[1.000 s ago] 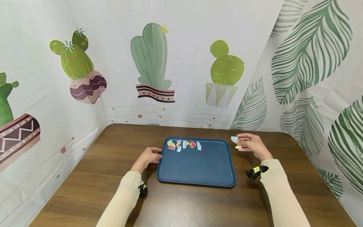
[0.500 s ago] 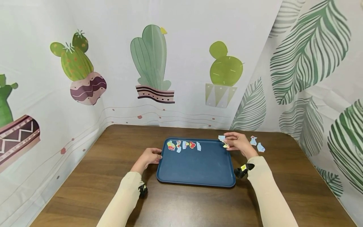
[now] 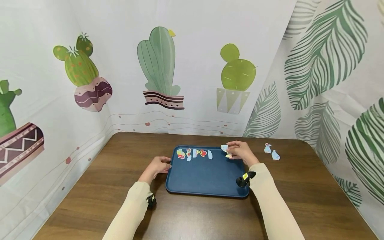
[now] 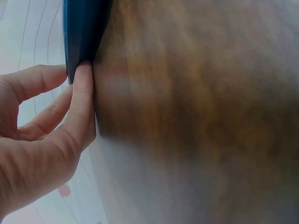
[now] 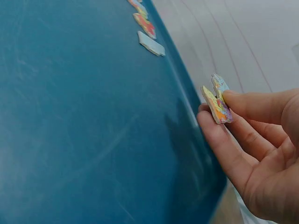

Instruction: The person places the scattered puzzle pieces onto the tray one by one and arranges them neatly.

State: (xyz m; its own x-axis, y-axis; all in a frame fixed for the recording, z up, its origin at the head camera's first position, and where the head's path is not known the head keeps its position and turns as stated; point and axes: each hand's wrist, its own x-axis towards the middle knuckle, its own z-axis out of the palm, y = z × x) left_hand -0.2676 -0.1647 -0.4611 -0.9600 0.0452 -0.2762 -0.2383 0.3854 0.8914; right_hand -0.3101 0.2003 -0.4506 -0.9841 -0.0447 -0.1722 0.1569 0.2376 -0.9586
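Left hand [image 3: 156, 165]: tray [image 3: 204, 176] is gripped at left.
Right hand [image 3: 241, 153]: patterned cutout [image 5: 217, 107] (single or double, unclear) is pinched above tray's far right.
Piece row [image 3: 195, 153]: is laid at far left.

On the tabletop [image 3: 192, 216], before the backdrop [image 3: 198, 123], lies the tray [image 3: 207, 176]. A row of pieces [image 3: 203, 153] lies in its far left part; 2 loose pieces [image 3: 275, 155] lie right of it. The left hand [image 3: 159, 164] is at its left edge, the right hand [image 3: 241, 152] over its far right.
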